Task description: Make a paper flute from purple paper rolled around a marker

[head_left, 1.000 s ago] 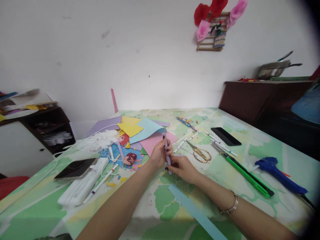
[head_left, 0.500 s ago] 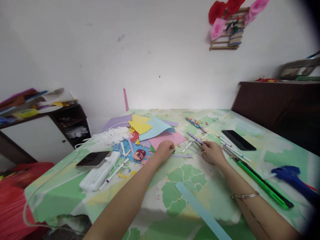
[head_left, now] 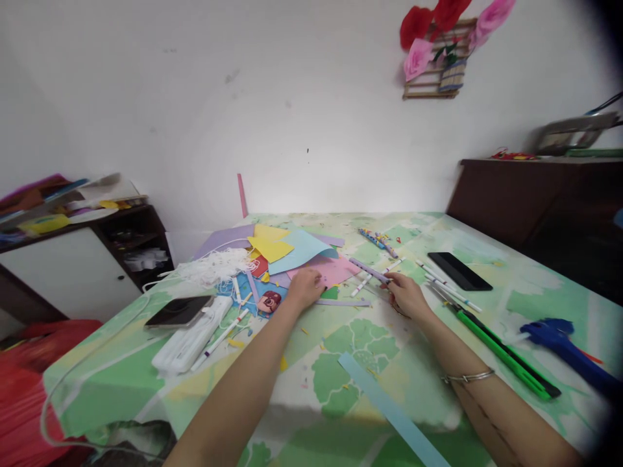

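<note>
The head view shows a purple tube [head_left: 366, 268] mid-way across the desk [head_left: 413, 370], its long axis slanting from the right hand [head_left: 407, 297] toward the far-left corner, that hand's bent-fingered grip, like the left hand's [head_left: 305, 289], holding I cannot tell what.

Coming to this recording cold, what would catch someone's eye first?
Probably the red and pink flowers on the slatted rack, upper right. Then the bright green cutter to the right of the right hand, and overlapping coloured papers beyond the left hand. The right hand is at the near end of a purple stick.
</note>
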`<state>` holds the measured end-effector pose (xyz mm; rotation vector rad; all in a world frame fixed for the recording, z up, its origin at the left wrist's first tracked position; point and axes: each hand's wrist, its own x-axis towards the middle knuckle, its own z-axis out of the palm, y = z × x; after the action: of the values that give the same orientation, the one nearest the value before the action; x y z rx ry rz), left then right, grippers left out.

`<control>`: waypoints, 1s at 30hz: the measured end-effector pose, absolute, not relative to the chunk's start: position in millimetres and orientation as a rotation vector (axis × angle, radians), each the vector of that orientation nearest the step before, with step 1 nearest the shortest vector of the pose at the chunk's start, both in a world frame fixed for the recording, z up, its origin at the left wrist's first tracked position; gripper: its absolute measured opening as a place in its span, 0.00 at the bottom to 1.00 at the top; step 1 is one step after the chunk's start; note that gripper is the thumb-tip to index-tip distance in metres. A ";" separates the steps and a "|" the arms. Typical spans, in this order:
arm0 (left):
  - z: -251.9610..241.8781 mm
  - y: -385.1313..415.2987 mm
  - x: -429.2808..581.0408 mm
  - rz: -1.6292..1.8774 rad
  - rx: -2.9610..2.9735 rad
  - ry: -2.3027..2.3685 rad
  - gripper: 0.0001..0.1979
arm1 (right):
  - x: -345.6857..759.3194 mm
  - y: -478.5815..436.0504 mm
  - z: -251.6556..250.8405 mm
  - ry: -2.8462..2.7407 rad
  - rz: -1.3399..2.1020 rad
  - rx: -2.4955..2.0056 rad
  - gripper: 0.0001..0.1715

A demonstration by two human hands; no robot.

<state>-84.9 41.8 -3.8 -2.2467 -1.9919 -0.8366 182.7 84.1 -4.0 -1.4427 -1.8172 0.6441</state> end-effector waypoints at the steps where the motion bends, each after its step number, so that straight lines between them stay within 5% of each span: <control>1: -4.3 41.6 -83.6 -0.818 -2.265 -1.975 0.11 | 182.5 84.4 -4.6 -1.811 0.664 -1.442 0.22; 15: 4.9 30.2 -72.5 -0.557 -2.385 -1.907 0.16 | 181.4 83.1 -3.2 -1.741 0.824 -1.442 0.22; 23: 7.1 29.8 -73.7 -0.420 -2.360 -1.885 0.09 | 182.5 81.5 1.0 -1.702 0.782 -1.445 0.22; 30: 9.8 30.4 -73.1 -0.311 -2.358 -1.851 0.11 | 186.1 78.4 9.7 -1.579 0.719 -1.482 0.14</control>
<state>-73.1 30.4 9.8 -2.3580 -1.8506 -0.3107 186.1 78.4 9.7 -1.4816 -1.5785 0.7193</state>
